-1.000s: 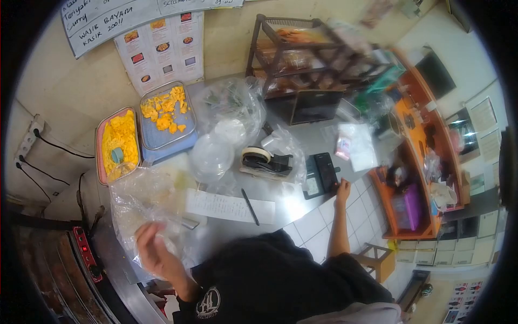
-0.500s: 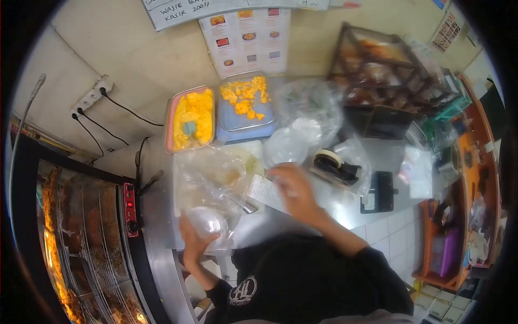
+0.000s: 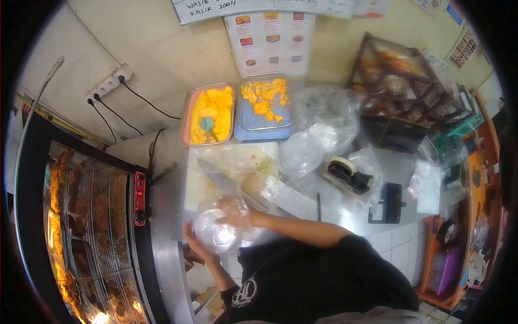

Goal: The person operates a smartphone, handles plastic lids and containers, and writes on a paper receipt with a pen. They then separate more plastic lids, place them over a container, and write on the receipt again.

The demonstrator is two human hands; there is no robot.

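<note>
A clear plastic bowl (image 3: 215,231), with thin clear plastic about it, is between my hands at the counter's front edge. My left hand (image 3: 197,244) grips its left side, fingers partly hidden behind it. At the upper right rim, my right hand (image 3: 234,211) is closed on the bowl, blurred and partly covered by plastic. Just beyond lie a white cutting board (image 3: 195,186), a knife (image 3: 215,174) under clear plastic, and a handwritten paper slip (image 3: 291,197). A round brown item (image 3: 252,184) sits by the slip.
Two trays of yellow food, one pink (image 3: 187,121) and one blue (image 3: 264,133), stand against the wall. Rightward are clear bags (image 3: 326,116), a tape dispenser (image 3: 349,178), a pen (image 3: 318,207) and a black phone case (image 3: 386,203). A lit display warmer (image 3: 97,232) stands left.
My right hand has moved left and down from above the paper slip to the bowl. The bowl is still by my left hand. The camera view has shifted, and the pen now shows.
</note>
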